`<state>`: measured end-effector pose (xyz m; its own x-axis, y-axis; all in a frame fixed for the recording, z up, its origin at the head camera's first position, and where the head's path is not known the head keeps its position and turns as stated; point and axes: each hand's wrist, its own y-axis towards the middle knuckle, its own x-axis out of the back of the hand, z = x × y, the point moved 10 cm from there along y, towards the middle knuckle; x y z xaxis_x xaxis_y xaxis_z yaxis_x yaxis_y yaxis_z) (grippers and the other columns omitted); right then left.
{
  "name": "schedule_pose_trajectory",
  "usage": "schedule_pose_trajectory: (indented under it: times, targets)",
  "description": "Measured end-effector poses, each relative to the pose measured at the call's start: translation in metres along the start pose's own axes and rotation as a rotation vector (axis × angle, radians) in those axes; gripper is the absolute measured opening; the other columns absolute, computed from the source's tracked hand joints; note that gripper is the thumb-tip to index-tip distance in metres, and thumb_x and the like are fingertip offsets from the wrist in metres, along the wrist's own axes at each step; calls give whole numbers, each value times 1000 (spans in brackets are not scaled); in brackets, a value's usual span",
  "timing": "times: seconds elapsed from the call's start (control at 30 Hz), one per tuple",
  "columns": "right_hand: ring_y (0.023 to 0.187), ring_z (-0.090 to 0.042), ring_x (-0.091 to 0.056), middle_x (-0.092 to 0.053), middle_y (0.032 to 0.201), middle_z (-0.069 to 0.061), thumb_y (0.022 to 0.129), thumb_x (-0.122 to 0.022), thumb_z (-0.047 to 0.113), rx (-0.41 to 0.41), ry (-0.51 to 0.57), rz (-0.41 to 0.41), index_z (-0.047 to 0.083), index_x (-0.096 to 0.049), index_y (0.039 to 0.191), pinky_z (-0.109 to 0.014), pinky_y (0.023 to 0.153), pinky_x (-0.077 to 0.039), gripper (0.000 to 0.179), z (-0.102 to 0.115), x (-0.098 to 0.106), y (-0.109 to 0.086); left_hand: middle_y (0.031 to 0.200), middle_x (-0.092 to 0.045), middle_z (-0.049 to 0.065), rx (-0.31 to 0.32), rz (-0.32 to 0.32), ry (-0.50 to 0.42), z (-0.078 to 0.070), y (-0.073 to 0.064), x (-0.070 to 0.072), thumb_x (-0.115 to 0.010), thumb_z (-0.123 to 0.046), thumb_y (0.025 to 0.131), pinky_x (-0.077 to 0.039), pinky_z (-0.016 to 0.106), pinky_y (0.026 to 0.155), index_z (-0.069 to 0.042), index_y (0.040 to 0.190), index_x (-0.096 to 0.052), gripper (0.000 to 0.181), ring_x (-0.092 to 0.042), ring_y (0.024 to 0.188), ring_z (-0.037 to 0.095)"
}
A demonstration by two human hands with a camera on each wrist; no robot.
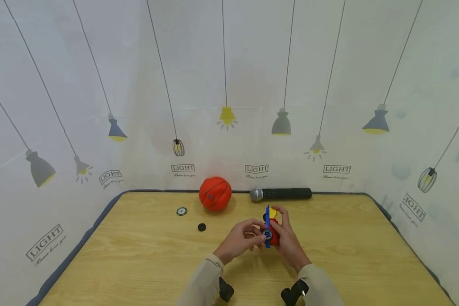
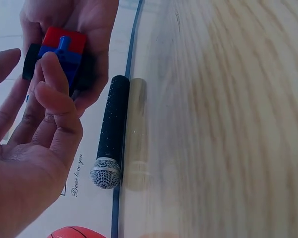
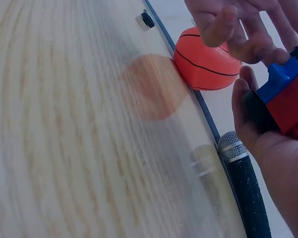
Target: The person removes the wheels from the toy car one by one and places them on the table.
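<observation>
My right hand point(image 1: 289, 244) grips a small toy vehicle point(image 1: 274, 231) with a red body, a blue base and a yellow part. The toy is tipped up, its blue base turned toward my left hand point(image 1: 240, 240). Dark wheels sit along that base, one wheel point(image 1: 267, 235) right at the left fingertips. In the left wrist view, the left fingers point(image 2: 57, 101) are bent over the blue underside and the thumb stands apart from them. The right palm lies behind the red body point(image 3: 290, 106) in the right wrist view. How firmly the left fingertips touch the toy cannot be seen.
On the wooden table point(image 1: 137, 255), a black wheel point(image 1: 202, 227) and a round dark-rimmed disc point(image 1: 181, 211) lie to the left. A red ball point(image 1: 215, 194) with black lines and a black microphone point(image 1: 287, 194) with a silver head rest along the back edge, before a lamp-print curtain point(image 1: 252, 144).
</observation>
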<state>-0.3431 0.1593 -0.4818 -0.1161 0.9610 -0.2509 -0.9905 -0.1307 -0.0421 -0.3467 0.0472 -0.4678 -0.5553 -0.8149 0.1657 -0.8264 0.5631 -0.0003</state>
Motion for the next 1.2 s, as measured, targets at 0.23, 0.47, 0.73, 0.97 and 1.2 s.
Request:
schedule_pose_trajectory:
  times: [0.23,0.47,0.73,0.97,1.2]
  targets:
    - [98,-22,-55,-45,118,-14,111,-29,19,9,3,1,40,-26,142,-28,74,-54,37,1,-3,2,92,-66,0,-1,-1,10,2,3,-3,-69,-24,95,-51,26,65,-23,121,-66,25,-63,76,15]
    - [96,-19,-54,-46,114,-11,111,-29,19,28,-8,19,39,-24,142,-26,74,-53,37,2,-4,2,84,-63,0,1,9,9,-2,3,-8,-70,-22,95,-48,26,63,-17,120,-65,26,-57,70,12]
    - [88,-16,-56,-48,112,-10,111,-27,20,21,-3,11,39,-27,143,-25,69,-52,37,0,-3,1,76,-55,0,-36,39,31,-9,5,-14,-68,-17,96,-43,28,62,-12,117,-66,21,-50,63,11]
    - [103,-20,-55,-41,129,-15,111,-33,26,-12,-12,6,42,-26,151,-25,78,-55,44,-2,0,2,77,-55,-1,-22,81,49,-9,5,-16,-66,-16,97,-43,30,64,-13,117,-66,20,-51,66,13]
    - [103,-20,-55,-41,131,-13,110,-34,27,-3,-25,43,37,-32,149,-30,83,-54,41,-1,-1,3,82,-55,-1,-7,133,62,-9,6,-17,-62,-16,100,-44,31,69,-13,118,-65,19,-52,72,13]
